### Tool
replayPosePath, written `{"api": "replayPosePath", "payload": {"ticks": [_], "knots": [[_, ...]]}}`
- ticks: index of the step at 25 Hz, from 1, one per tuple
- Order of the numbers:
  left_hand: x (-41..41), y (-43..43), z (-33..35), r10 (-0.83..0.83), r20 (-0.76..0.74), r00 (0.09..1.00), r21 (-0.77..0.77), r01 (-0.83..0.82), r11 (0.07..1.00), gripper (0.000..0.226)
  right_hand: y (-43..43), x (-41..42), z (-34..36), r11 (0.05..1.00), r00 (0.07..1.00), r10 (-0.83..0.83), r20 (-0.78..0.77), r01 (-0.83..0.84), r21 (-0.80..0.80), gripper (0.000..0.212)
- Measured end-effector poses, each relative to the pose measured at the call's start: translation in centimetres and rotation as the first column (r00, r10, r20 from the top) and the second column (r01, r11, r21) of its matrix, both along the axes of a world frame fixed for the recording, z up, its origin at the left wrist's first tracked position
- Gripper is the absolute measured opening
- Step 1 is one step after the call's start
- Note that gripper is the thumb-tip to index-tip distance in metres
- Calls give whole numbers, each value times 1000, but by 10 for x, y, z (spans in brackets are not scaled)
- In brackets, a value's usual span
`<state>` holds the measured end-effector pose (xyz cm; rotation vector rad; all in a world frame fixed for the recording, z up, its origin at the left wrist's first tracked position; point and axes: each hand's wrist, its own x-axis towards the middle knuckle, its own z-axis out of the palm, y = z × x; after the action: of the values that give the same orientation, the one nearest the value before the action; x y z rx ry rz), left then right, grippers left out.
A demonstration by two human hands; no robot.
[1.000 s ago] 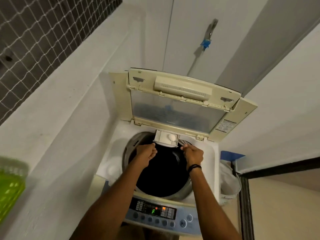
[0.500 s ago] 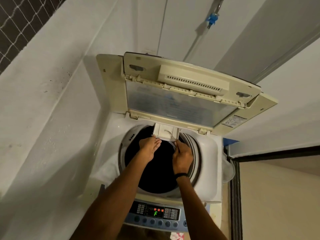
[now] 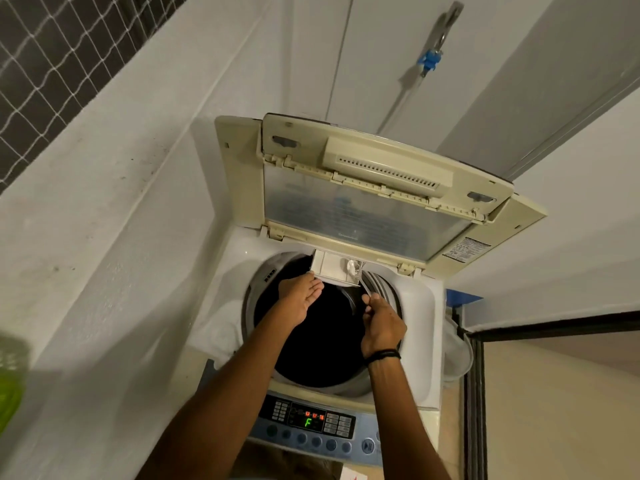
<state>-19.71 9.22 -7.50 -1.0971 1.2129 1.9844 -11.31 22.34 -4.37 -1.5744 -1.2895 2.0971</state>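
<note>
A top-loading washing machine (image 3: 427,306) stands with its cream lid (image 3: 363,209) folded up. A small white drawer (image 3: 329,270) sticks out over the back of the dark drum (image 3: 322,348), and something clear and shiny lies in it. My left hand (image 3: 299,301) reaches up with straight fingers, its tips touching the drawer's front left edge. My right hand (image 3: 382,322), a black band on its wrist, pinches a thin grey piece (image 3: 364,288) that runs up to the drawer's right corner. I cannot tell what the piece is.
The control panel (image 3: 308,422) at the front shows a green F and red lights. White walls close in on the left and behind, with a tap and blue fitting (image 3: 431,60) above. A white container (image 3: 459,351) and dark door frame (image 3: 474,393) stand right; a blurred green basket (image 3: 8,386) far left.
My left hand's fingers have straightened against the drawer's front. My right hand has drawn back a little from the drawer, still pinching the thin piece. The view has shifted.
</note>
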Motion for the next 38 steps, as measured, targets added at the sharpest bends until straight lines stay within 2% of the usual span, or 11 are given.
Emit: {"api": "replayPosePath", "payload": {"ticks": [3,10,12,15,17,21,24,28,32,35,38], "knots": [[19,-15,30,59,-43,997,28,-58,998,21,3,19,31,980,996,47,-74,-60,-187,15],[90,-79,148,296,-242,924,99,-280,955,17,-23,39,104,845,852,404,-333,-487,-221,10],[119,-100,184,379,-334,863,100,-368,925,19,-33,46,125,674,602,723,-338,-722,156,17],[172,-133,231,461,-444,768,134,-452,882,16,-64,40,155,150,138,988,-65,-793,591,43],[212,-154,256,516,-498,697,141,-522,841,15,-100,48,176,140,26,975,-220,-842,522,43],[285,-193,296,634,-581,510,149,-700,699,16,-182,77,221,239,133,841,-524,-961,140,18],[325,-228,313,702,-624,345,161,-822,546,30,-240,85,233,10,-185,898,-400,-899,438,19],[345,-276,318,777,-611,149,117,-954,275,11,-310,92,244,-125,-412,904,-119,-518,846,20],[347,-308,319,851,-498,166,94,-965,243,10,-363,90,250,-452,-209,875,437,-25,892,24],[343,-318,317,849,-448,281,48,-940,337,21,-383,88,255,-650,-145,752,643,-5,760,22],[339,-322,315,825,-447,345,40,-914,403,26,-391,76,256,-717,-154,695,703,-60,695,27]]}}
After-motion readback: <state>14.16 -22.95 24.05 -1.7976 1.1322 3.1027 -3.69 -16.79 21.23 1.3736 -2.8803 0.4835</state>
